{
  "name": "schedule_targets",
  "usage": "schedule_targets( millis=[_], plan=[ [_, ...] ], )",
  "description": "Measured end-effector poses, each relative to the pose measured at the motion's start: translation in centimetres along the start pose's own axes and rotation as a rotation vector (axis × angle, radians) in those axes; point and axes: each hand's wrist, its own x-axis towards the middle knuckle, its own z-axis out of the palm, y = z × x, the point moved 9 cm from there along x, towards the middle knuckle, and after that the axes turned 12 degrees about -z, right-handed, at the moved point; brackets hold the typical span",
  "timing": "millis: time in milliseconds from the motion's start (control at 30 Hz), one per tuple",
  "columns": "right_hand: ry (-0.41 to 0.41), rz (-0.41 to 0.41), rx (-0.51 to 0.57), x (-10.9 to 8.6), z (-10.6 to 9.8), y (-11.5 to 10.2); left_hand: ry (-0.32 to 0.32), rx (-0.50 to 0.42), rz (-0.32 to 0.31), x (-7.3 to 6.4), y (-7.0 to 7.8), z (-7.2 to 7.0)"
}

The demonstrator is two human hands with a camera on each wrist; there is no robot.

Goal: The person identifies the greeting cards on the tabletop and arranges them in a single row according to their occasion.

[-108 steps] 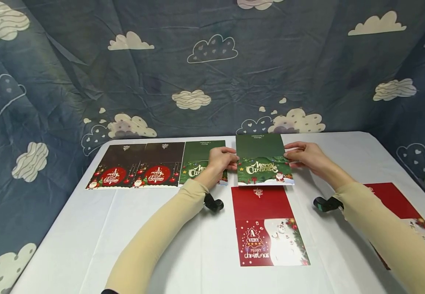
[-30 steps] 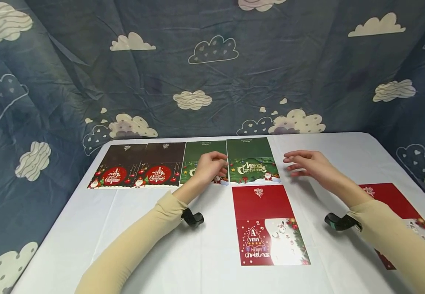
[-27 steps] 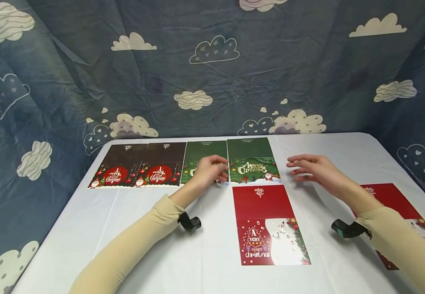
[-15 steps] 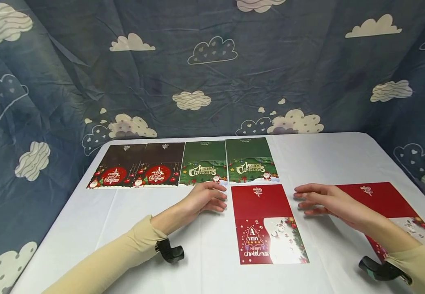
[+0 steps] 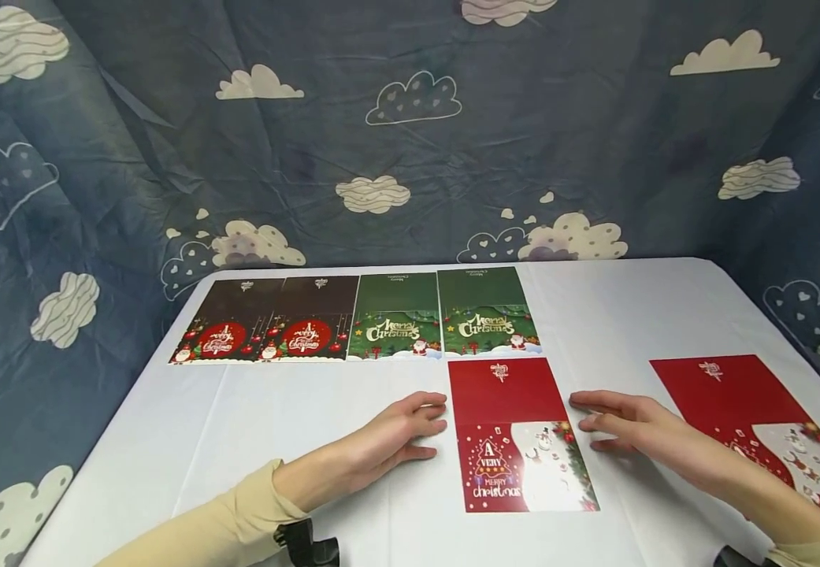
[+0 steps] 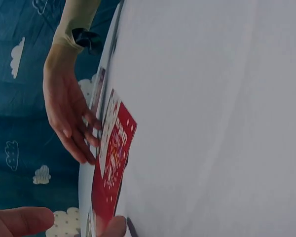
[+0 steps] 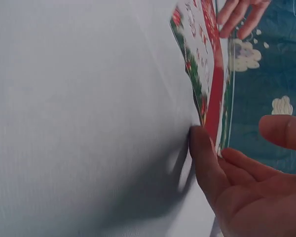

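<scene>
A red Christmas card [image 5: 509,394] lies unfolded and flat on the table, its lower half printed with a tree and snowmen. My left hand [image 5: 381,445] is at its left edge, fingers relaxed and a little spread, holding nothing. At the right edge my right hand [image 5: 643,429] hovers the same way, fingertips close to the card. In the right wrist view the fingers [image 7: 207,163] of that hand reach right up to the rim of the card [image 7: 200,64]. From the left wrist the same card [image 6: 113,148] shows between both hands.
Two dark brown cards [image 5: 246,298] and two green cards [image 5: 398,291] lie side by side along the back of the white-covered table [image 5: 275,441]. A second red card [image 5: 736,390] lies at the right, partly under my right forearm. A cloud-patterned curtain [image 5: 410,157] hangs behind.
Earlier both hands held the second green card, which was then laid beside the first. Since then both empty hands have come down toward me, to either side of the middle red card.
</scene>
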Motion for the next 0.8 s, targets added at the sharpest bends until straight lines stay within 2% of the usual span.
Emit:
schedule_targets(
  millis=[133, 267, 400, 567, 700, 800],
  plan=[
    [0.02, -0.005, -0.028, -0.1, 0.7, -0.2, -0.015, -0.018, -0.01, -0.2, -0.5, 1.0],
    [0.03, -0.001, -0.026, -0.2, 1.2, -0.1, -0.009, -0.059, -0.006, 0.0, -0.8, 1.2],
    [0.058, -0.016, -0.015, 0.0, 0.9, -0.3, 0.029, -0.096, 0.034, 0.5, -0.5, 0.8],
    [0.133, 0.003, 0.038, 0.4, 0.3, 0.3, 0.097, -0.175, 0.056, 1.3, -0.3, -0.1],
    [0.177, 0.026, 0.08, 0.8, 0.0, 1.0, 0.098, -0.268, 0.032, 2.1, -0.4, -0.4],
    [0.2, 0.039, 0.054, 0.9, -0.3, 1.4, 0.09, -0.299, 0.022, 2.6, -0.4, -0.2]
  ],
)
